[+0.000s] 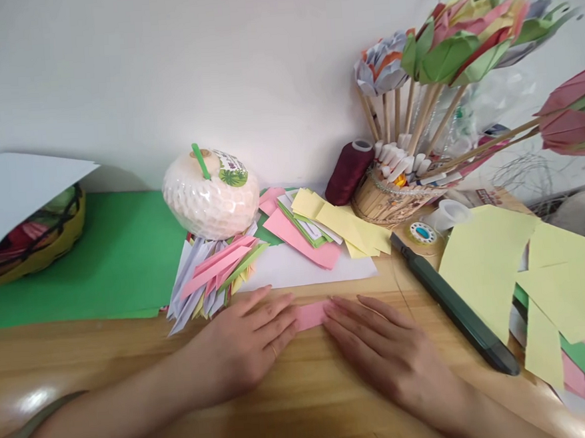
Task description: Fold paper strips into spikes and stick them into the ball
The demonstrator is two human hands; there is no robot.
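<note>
A small strip of pink paper lies on the wooden table between my hands. My left hand is flat, its fingers stretched out and their tips on the strip's left end. From the other side, my right hand rests with extended fingers over the strip's right end. Both hands cover the ends, so only the middle of the paper shows. Just beyond my left hand is a pile of folded paper strips in pink, white, green and yellow.
Behind stand a wrapped coconut, cut paper pieces and a maroon thread spool. A basket holds paper flowers on sticks. At right lie a dark green cutter and yellow paper. Green sheets cover the left.
</note>
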